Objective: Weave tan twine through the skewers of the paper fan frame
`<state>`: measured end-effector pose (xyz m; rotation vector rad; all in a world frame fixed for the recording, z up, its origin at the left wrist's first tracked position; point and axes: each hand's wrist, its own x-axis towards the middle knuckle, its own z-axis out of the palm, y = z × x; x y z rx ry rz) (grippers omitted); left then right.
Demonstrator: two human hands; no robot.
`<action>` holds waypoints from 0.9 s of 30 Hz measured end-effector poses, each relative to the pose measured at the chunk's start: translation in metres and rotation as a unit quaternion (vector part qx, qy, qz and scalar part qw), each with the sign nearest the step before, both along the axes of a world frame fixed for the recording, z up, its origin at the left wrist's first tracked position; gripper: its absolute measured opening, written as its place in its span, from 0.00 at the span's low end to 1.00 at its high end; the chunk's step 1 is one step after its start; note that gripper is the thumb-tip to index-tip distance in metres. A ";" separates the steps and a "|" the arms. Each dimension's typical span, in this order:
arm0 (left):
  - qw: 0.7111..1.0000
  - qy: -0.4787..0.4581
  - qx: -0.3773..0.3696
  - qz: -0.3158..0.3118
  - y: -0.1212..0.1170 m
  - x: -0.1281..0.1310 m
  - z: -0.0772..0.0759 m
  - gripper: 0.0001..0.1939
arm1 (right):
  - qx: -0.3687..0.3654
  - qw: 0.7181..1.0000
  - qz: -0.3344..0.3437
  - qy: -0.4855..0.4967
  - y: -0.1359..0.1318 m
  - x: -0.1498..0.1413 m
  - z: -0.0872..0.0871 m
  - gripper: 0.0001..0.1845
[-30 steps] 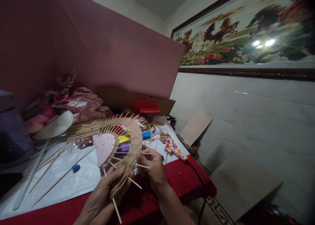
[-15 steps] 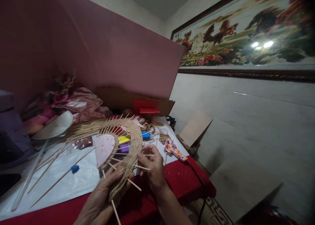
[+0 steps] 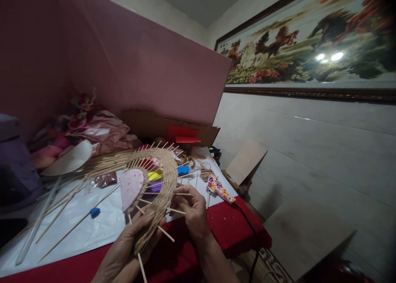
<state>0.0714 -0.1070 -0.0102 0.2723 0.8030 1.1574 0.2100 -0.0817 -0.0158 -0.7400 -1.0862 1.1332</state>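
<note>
My left hand (image 3: 137, 233) is closed round the lower part of a woven fan (image 3: 167, 167), thumb on its front face. The fan has a wide band of twisted cord woven over thin wooden sticks, whose ends poke out past the rim. At its inner side sits a half-round panel of white cloth with pink spots (image 3: 132, 188), edged with cord. My right hand (image 3: 192, 208) is at the fan's right edge, fingers bent and pinched near the protruding sticks. Whether those fingertips hold cord or a stick, I cannot make out.
On the red-covered table (image 3: 224, 221), a flower-patterned glue gun (image 3: 219, 189) trails a black cable. Loose sticks, a clear rod (image 3: 37, 221) and a blue lump (image 3: 95, 212) lie on white sheeting. Behind are a white paper fan (image 3: 68, 159), pink fabric (image 3: 105, 128) and a cardboard strip.
The fan has shifted slightly left and tilted a little in my left hand. My right hand stays at its edge, its fingers moved slightly.
</note>
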 end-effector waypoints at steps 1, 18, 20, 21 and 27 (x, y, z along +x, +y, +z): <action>1.000 -0.001 -0.001 0.001 0.000 0.000 0.000 0.26 | 0.010 1.000 0.003 0.000 0.000 0.000 -0.001 0.10; 1.000 0.006 0.010 0.004 -0.002 -0.001 -0.006 0.26 | 0.030 0.996 -0.066 -0.057 0.004 -0.003 -0.008 0.08; 1.000 0.005 0.009 -0.002 -0.001 0.001 -0.005 0.27 | 0.009 0.999 -0.047 -0.027 0.006 -0.003 -0.008 0.10; 1.000 -0.001 0.008 -0.006 -0.001 0.002 -0.005 0.27 | -0.002 0.999 -0.033 -0.008 0.007 -0.003 -0.009 0.11; 0.998 -0.016 0.036 -0.056 -0.018 -0.009 -0.007 0.24 | -0.051 0.997 0.007 0.062 0.009 -0.001 -0.011 0.14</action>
